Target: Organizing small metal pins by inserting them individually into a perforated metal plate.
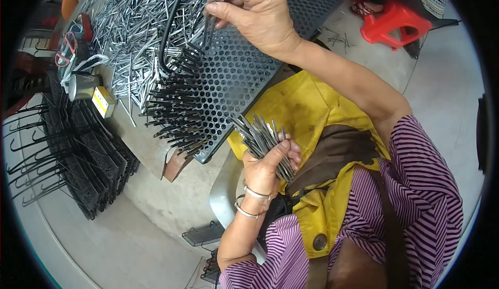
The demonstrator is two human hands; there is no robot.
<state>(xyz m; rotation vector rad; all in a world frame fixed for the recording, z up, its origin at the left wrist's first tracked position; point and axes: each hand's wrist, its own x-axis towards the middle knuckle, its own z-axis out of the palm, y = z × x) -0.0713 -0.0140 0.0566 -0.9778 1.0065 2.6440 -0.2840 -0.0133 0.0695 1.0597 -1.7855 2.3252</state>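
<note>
the left hand (262,170) grips a rod bundle (254,139) at centre, its palm hidden; the right hand (260,21), at twelve o'clock, pinches thin rods (206,31) over a holed panel (234,75), their number unclear.

Thin grey metal rods (255,139): loose bundle, tilted, gripped in the left hand (262,169). Black perforated panel (228,81): set diagonally, dark rods (176,104) clustered at its lower-left end.

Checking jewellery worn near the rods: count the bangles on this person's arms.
2. Both circle the left wrist: the upper bangle sits nearer the left hand, the lower bangle nearer the elbow. No others show.
</note>
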